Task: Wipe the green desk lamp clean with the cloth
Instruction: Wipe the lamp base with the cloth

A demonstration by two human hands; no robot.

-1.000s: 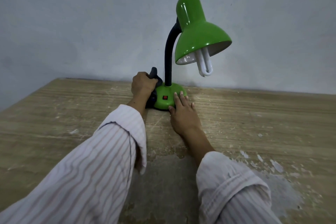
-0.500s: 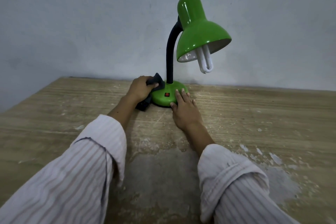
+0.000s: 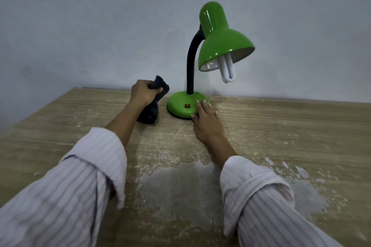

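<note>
The green desk lamp (image 3: 220, 46) stands near the back of the wooden table, with a black flexible neck, a round green base (image 3: 179, 103) bearing a red switch, and a white bulb under the shade. My left hand (image 3: 143, 92) is closed around a dark cloth (image 3: 154, 102), held just left of the base and apart from it; the cloth's lower end hangs to the tabletop. My right hand (image 3: 206, 122) lies flat, fingers spread, with its fingertips resting on the right front of the base.
The worn wooden table (image 3: 291, 126) has flaking paint and a grey bare patch near its front. A pale wall (image 3: 100, 26) rises directly behind the lamp. The table's left edge runs diagonally at the far left.
My left hand has pulled the cloth away from the lamp base toward the left and lifted it slightly. The right hand has stayed on the base.
</note>
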